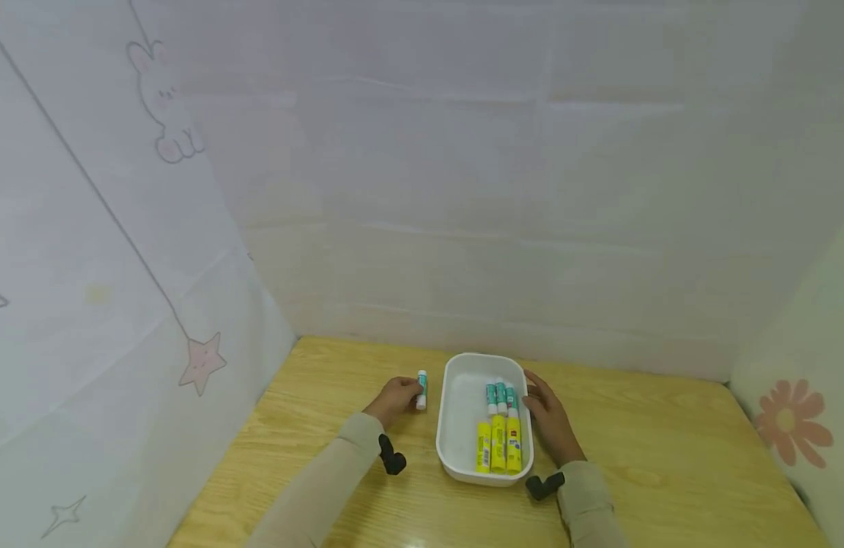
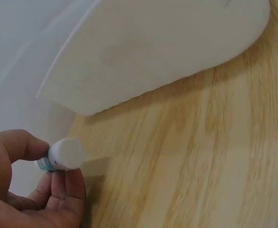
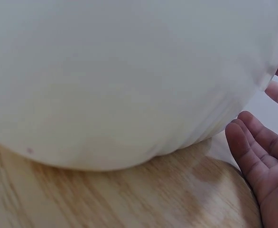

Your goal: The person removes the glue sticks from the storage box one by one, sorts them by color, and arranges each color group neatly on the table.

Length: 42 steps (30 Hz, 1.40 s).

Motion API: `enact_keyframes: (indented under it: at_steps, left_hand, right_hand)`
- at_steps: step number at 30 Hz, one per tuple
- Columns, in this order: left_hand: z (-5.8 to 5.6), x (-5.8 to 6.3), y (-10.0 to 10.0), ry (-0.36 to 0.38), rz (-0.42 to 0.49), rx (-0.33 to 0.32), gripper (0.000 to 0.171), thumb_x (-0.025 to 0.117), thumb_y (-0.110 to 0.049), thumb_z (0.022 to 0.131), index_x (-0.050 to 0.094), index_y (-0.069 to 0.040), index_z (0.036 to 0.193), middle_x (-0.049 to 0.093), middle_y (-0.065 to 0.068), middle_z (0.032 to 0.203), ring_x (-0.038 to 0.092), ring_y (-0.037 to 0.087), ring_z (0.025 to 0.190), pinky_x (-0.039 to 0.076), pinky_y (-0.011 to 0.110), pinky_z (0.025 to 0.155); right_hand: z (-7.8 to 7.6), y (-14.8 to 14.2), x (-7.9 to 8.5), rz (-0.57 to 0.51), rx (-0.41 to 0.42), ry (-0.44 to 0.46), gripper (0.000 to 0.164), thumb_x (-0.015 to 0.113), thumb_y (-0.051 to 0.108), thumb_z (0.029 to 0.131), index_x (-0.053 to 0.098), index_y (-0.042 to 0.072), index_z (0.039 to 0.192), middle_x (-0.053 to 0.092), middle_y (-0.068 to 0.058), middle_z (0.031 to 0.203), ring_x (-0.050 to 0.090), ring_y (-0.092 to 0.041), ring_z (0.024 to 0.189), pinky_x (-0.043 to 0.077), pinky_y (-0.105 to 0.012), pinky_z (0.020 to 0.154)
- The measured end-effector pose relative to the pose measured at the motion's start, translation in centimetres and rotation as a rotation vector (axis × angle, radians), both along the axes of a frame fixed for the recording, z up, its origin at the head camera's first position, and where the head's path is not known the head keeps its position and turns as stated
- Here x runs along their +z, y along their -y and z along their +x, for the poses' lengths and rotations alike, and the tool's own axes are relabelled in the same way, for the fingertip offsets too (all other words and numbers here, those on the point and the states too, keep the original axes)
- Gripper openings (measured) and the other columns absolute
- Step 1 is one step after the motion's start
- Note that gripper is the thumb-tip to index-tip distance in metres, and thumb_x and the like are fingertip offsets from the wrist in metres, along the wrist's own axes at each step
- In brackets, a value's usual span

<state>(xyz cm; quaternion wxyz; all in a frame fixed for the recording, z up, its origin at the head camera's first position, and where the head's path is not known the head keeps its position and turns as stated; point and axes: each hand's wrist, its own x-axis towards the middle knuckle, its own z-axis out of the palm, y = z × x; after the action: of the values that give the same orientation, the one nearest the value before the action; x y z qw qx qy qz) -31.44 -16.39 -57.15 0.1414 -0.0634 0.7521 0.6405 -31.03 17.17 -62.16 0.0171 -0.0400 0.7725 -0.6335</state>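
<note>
My left hand (image 1: 399, 397) pinches a teal-and-white glue stick (image 1: 422, 390) between thumb and fingertips, left of a white plastic tray (image 1: 444, 449). In the left wrist view, the white end of the glue stick (image 2: 67, 154) faces the camera. My right hand (image 1: 552, 417) is at the right side of the tray, its fingers loosely extended along the rim and outer wall. Inside the tray, three teal glue sticks (image 1: 501, 397) lie above three yellow glue sticks (image 1: 498, 445), all along the right side.
The tray stands on a light wooden table (image 1: 367, 487). A pale cloth backdrop (image 1: 422, 190) rises behind the table and along both sides, with a drawn rabbit, stars and a flower. Black wrist mounts (image 1: 393, 459) sit on both sleeves.
</note>
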Motion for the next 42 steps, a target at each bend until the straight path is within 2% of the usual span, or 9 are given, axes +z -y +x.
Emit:
enact_keyframes:
  at_steps: [5,11,16,20,27,34,42]
  left_hand:
    - [0.13,-0.41,0.17,-0.016,-0.060,0.015,0.040,0.056,-0.009,0.095,0.049,0.016,0.126,0.056,0.025,0.118,0.060,0.028,0.097,0.056,0.038,0.081]
    - [0.33,0.25,-0.14,-0.050,-0.147,0.050,0.036,0.059,-0.007,0.093,0.049,0.013,0.121,0.054,0.025,0.115,0.060,0.029,0.094,0.057,0.036,0.076]
    - [0.31,0.16,-0.38,-0.058,-0.180,0.045,0.030,0.059,-0.006,0.093,0.050,0.011,0.117,0.055,0.024,0.113,0.060,0.028,0.091,0.057,0.036,0.075]
    - [0.02,-0.07,-0.39,-0.047,-0.218,0.043,0.027,0.060,-0.006,0.093,0.052,0.008,0.114,0.056,0.021,0.111,0.060,0.026,0.091,0.057,0.033,0.073]
    - [-0.17,0.02,-0.43,-0.056,-0.328,0.015,0.025,0.061,-0.008,0.091,0.054,0.005,0.111,0.058,0.017,0.106,0.059,0.025,0.090,0.055,0.031,0.070]
    - [-0.10,0.16,-0.51,-0.060,-0.378,-0.010,0.024,0.062,-0.010,0.091,0.055,0.003,0.109,0.058,0.015,0.103,0.059,0.024,0.088,0.055,0.030,0.069]
    - [-0.31,0.26,-0.48,-0.061,-0.378,-0.009,0.022,0.063,-0.008,0.090,0.055,0.003,0.107,0.058,0.015,0.103,0.059,0.024,0.087,0.055,0.030,0.067]
  right_hand:
    - [0.17,-0.08,-0.52,0.006,0.004,-0.010,0.050,0.054,0.031,0.101,0.039,0.036,0.148,0.053,-0.007,0.136,0.053,-0.027,0.119,0.041,-0.051,0.103]
    - [-0.11,0.08,-0.46,0.005,0.001,-0.014,0.049,0.054,0.031,0.101,0.039,0.039,0.147,0.052,-0.006,0.136,0.053,-0.026,0.120,0.040,-0.051,0.104]
    - [-0.10,0.16,-0.27,0.004,0.001,0.008,0.048,0.054,0.036,0.100,0.039,0.043,0.146,0.052,-0.003,0.136,0.051,-0.025,0.122,0.039,-0.051,0.105]
    - [-0.04,0.17,-0.14,0.006,0.010,0.006,0.050,0.053,0.036,0.101,0.038,0.040,0.147,0.051,-0.004,0.137,0.050,-0.026,0.123,0.039,-0.052,0.105]
    - [-0.13,0.05,-0.21,0.017,0.009,-0.008,0.048,0.052,0.033,0.101,0.038,0.042,0.147,0.051,-0.006,0.137,0.051,-0.027,0.122,0.041,-0.052,0.104]
    - [0.04,0.09,-0.13,0.011,0.002,0.007,0.049,0.053,0.032,0.101,0.038,0.041,0.147,0.051,-0.006,0.138,0.051,-0.028,0.122,0.040,-0.053,0.104]
    - [-0.39,-0.12,-0.54,0.021,0.012,0.010,0.047,0.053,0.039,0.100,0.038,0.049,0.144,0.050,-0.003,0.139,0.050,-0.026,0.124,0.039,-0.052,0.105]
